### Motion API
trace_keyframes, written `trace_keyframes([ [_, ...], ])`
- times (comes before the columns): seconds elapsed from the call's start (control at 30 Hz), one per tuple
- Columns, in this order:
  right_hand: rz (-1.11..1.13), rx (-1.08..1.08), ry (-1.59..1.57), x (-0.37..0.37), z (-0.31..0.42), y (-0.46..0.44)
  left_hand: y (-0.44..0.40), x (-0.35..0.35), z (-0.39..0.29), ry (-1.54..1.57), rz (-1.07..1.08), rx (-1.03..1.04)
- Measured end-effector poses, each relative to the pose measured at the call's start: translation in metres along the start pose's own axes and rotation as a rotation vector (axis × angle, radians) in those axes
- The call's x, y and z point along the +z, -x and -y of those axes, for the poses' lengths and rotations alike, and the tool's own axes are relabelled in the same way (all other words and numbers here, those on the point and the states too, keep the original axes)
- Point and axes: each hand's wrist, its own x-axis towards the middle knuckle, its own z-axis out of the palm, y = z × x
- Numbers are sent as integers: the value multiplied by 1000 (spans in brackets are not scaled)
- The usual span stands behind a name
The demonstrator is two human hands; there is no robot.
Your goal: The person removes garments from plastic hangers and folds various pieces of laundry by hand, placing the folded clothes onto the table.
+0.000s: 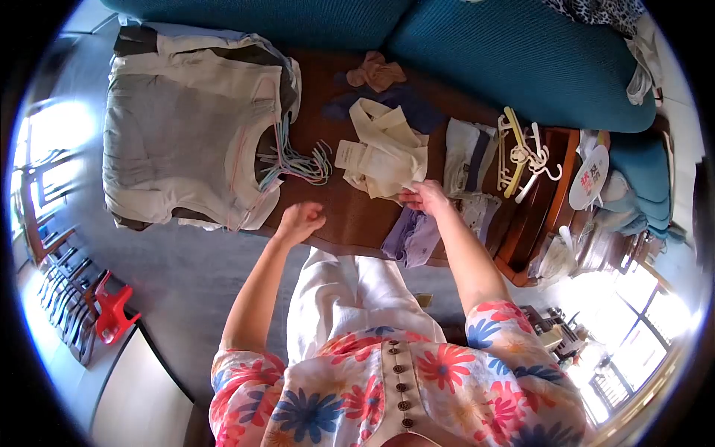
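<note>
My right hand (424, 198) has its fingers pressed at the lower edge of a cream cloth item (387, 153), which lies partly folded on the brown seat. My left hand (302, 221) is curled above the front edge of the seat, apart from the cloth; whether anything is inside it is hidden. Left of it lies a pile of shirts (179, 127) with a bundle of hanger hooks (305, 164) sticking out at the necks. Folded purple cloth (413, 237) lies just below my right hand, and folded white and grey clothes (468, 156) are to its right.
Dark blue cloth (417, 108) and a brownish-pink cloth (376, 72) lie behind the cream item. Yellow and white hangers (521, 155) rest at the right, near a round fan (588, 177). Teal cushions (506, 59) line the back. A red plastic object (114, 308) stands at the far left.
</note>
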Motion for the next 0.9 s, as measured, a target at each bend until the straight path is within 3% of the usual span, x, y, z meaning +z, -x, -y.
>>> trace_keyframes([
  [0.23, 301, 43, -332, -20, 16, 30, 34, -13, 37, -15, -49, -180],
  [0.33, 156, 136, -162, -14, -5, 17, 21, -33, 48, -125, -243, -228],
  [0.4, -39, 122, 24, -7, -11, 19, 5, -43, 58, -477, -544, -114],
  [0.5, -180, 90, 196, 7, -10, 29, -17, -60, 62, -410, -644, -144],
  [0.6, -243, -103, 299, 19, -17, 57, -24, -75, 61, -616, -385, -186],
  [0.73, -131, -93, 268, 71, -39, 77, -13, -84, 50, -696, -306, -148],
  [0.9, 114, -125, 383, 175, -54, 93, -19, -83, 83, -658, -218, -79],
])
